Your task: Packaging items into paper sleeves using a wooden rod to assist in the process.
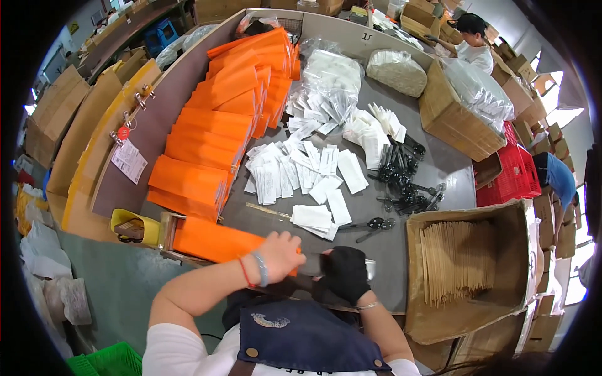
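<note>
My left hand (282, 257), bare with a red cord and a pale band at the wrist, is closed on the right end of an orange paper sleeve (216, 241) at the table's near edge. Just right of it, my right hand (347, 274) wears a black glove, its fingers curled. A small whitish piece shows at its right side; what the fingers hold is hidden. Beyond my hands lie black plastic spoons (375, 224), white paper packets (311, 219) and more loose white packets (276, 172). Stacks of orange sleeves (188, 182) fan out along the left side.
A cardboard box of thin wooden sticks (461, 257) stands at my right. A yellow holder (135, 227) sits by the left edge. Farther back are a bagged white bundle (396, 72), a carton (458, 113) and a red crate (511, 169). Another person (473, 47) works at the far right.
</note>
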`<state>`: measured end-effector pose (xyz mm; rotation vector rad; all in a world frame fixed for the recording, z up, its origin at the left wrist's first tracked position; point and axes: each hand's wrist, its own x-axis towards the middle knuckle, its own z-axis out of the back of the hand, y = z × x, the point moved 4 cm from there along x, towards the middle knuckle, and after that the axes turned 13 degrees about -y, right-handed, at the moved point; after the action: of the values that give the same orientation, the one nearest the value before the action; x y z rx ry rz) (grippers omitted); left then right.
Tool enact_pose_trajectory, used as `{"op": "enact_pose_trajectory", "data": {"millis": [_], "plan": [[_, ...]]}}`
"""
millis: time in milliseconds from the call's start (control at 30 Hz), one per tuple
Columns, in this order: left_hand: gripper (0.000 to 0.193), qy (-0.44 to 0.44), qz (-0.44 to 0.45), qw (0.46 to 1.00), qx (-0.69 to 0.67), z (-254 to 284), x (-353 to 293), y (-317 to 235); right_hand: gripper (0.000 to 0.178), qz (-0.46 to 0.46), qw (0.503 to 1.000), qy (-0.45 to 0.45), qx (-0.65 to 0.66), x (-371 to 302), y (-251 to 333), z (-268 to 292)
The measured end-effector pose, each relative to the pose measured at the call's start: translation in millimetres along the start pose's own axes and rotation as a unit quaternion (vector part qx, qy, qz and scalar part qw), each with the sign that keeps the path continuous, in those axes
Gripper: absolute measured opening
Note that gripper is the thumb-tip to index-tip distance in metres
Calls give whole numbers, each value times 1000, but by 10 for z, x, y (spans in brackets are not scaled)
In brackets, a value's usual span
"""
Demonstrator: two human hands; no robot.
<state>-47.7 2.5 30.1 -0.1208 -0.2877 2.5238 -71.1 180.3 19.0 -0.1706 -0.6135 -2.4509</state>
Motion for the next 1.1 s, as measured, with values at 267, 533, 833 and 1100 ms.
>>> {"op": "enact_pose_trajectory", "data": {"millis": [267, 533, 833, 1100], "plan": [[35, -313, 164, 929, 105, 319, -523, 1029, 55, -130, 991, 16, -29, -101, -189, 240], [87, -284, 379, 877, -78, -590, -624, 419, 54, -82, 995, 36, -48, -20, 19, 169], [90, -244, 391, 881, -108, -590, -622, 417, 57, -14, 996, 62, 56, 40, 219, -378], [59, -387, 299, 867, -99, -302, 129, 951, 55, -71, 993, -83, 42, 83, -170, -184]]}}
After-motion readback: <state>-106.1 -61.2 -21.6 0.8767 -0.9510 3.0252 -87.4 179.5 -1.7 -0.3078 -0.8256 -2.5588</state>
